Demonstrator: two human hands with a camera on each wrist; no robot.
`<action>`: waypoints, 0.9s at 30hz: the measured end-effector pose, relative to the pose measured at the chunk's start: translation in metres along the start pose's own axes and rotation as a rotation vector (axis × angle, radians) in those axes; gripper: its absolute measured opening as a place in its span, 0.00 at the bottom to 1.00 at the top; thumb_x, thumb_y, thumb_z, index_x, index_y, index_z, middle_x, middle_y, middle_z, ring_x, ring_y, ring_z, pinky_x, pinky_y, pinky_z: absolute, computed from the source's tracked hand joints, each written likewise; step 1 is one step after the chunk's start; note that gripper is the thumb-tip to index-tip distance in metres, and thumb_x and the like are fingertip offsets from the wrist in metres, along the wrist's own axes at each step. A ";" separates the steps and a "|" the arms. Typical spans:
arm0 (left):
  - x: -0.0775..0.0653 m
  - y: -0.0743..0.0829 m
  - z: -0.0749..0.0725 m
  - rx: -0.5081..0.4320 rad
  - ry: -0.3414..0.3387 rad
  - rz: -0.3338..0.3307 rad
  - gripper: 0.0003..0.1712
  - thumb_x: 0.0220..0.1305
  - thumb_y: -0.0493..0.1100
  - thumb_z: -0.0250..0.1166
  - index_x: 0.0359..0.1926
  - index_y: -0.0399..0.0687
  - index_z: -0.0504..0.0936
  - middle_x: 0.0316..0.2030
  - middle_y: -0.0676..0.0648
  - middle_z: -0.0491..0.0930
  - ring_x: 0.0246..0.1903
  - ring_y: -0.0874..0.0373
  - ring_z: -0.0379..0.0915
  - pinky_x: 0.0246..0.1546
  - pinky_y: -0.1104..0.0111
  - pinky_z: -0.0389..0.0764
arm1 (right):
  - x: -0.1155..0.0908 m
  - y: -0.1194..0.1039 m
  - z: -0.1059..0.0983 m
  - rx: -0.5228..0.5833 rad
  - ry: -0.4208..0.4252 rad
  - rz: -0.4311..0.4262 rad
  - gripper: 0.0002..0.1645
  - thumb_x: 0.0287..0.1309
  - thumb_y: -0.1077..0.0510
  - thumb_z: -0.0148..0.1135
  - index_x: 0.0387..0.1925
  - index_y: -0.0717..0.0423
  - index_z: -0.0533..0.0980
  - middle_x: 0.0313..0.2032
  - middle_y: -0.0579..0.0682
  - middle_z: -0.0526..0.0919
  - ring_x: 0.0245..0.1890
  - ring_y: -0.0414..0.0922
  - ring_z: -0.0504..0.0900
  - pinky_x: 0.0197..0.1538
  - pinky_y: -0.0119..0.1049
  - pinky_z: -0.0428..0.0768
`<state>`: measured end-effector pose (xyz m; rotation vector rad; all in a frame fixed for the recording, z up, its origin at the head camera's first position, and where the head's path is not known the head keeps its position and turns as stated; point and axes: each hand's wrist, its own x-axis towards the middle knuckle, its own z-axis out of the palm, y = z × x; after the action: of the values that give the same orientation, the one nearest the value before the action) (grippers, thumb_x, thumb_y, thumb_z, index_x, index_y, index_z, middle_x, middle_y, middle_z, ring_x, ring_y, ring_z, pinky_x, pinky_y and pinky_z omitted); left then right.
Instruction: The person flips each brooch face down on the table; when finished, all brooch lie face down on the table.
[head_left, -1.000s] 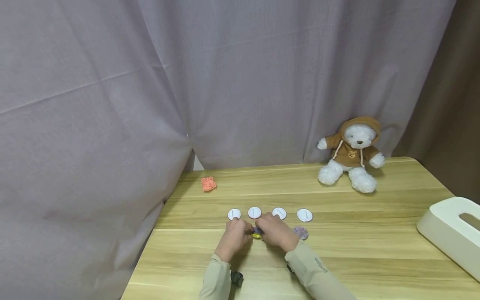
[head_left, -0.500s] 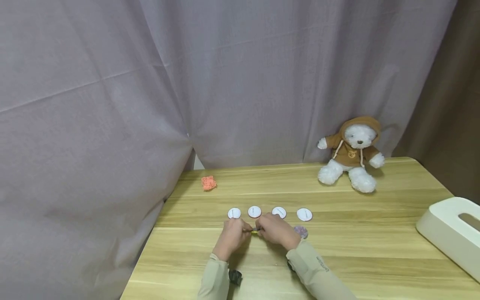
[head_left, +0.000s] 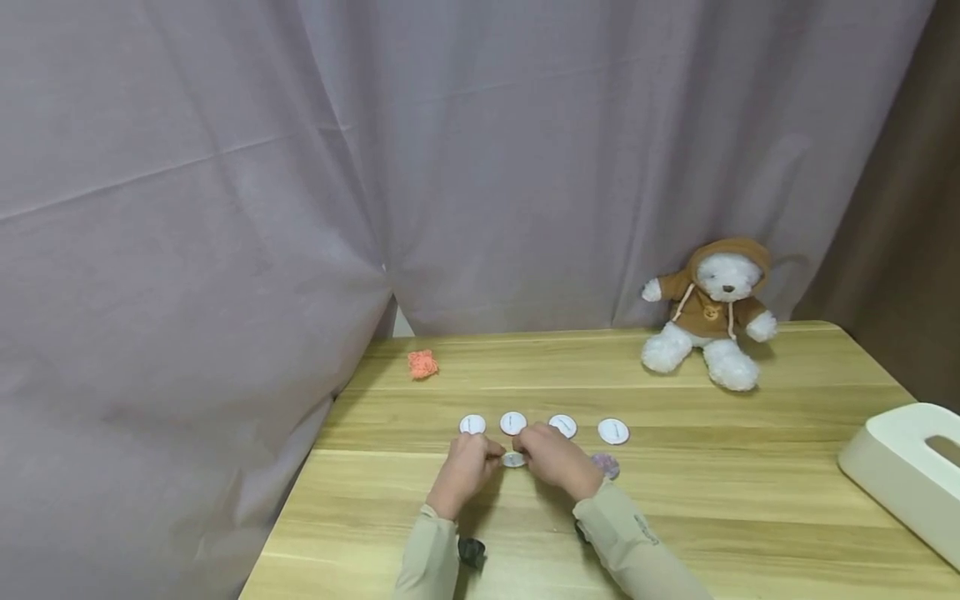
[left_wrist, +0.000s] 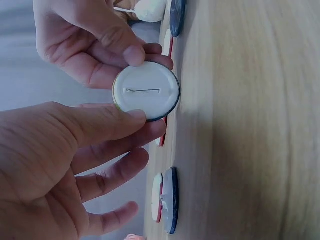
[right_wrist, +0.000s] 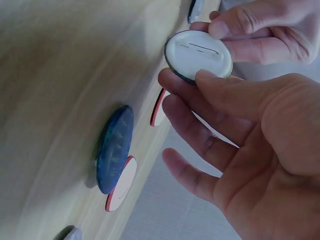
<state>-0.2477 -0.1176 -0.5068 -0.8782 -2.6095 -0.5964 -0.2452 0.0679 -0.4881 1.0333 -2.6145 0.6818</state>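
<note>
A round pin-back button badge (head_left: pixel 513 459) is held between both hands, its white back and metal pin facing the person. My left hand (head_left: pixel 468 468) pinches one edge, thumb on the white back (left_wrist: pixel 146 90). On the opposite edge my right hand (head_left: pixel 555 460) pinches with thumb and index finger, the other fingers spread. Beyond the hands lies a row of several white-faced discs, among them a red-rimmed disc (right_wrist: pixel 122 185). A purple patterned badge (head_left: pixel 605 466) lies right of the right hand; a blue badge (right_wrist: pixel 115 149) shows in the right wrist view.
A white teddy bear (head_left: pixel 708 317) in a brown hoodie sits at the table's back right. An orange tangle of yarn (head_left: pixel 422 364) lies at the back left. A white box with a slot (head_left: pixel 903 475) stands at the right edge. Grey curtain (head_left: pixel 480 167) hangs behind the wooden table (head_left: pixel 735 517).
The badge between the hands has been turned over: its yellow and purple face showed before, then its edge, now its white back. The hands stay nearly in place; the head view shifts slightly.
</note>
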 end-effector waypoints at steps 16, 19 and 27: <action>0.002 0.002 0.009 0.029 0.063 0.003 0.12 0.39 0.27 0.71 0.15 0.48 0.83 0.15 0.55 0.80 0.15 0.60 0.63 0.19 0.69 0.67 | -0.001 -0.004 0.007 -0.013 0.029 0.057 0.18 0.36 0.81 0.59 0.27 0.59 0.71 0.19 0.44 0.68 0.21 0.43 0.69 0.27 0.40 0.73; 0.002 0.003 0.008 0.045 0.051 0.000 0.11 0.39 0.29 0.73 0.16 0.50 0.84 0.16 0.55 0.82 0.15 0.59 0.69 0.21 0.67 0.69 | -0.001 -0.003 0.010 -0.010 0.022 0.076 0.19 0.36 0.81 0.59 0.29 0.59 0.70 0.19 0.44 0.68 0.21 0.43 0.69 0.27 0.40 0.73; 0.001 0.004 0.009 -0.007 -0.030 -0.058 0.11 0.40 0.32 0.76 0.20 0.50 0.83 0.15 0.58 0.79 0.19 0.65 0.72 0.23 0.69 0.71 | 0.000 -0.001 0.016 -0.013 0.031 0.104 0.19 0.36 0.78 0.67 0.28 0.58 0.71 0.20 0.44 0.69 0.21 0.44 0.71 0.27 0.41 0.73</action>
<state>-0.2472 -0.1100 -0.5129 -0.8222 -2.6692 -0.6126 -0.2452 0.0587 -0.5015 0.8811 -2.6568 0.6975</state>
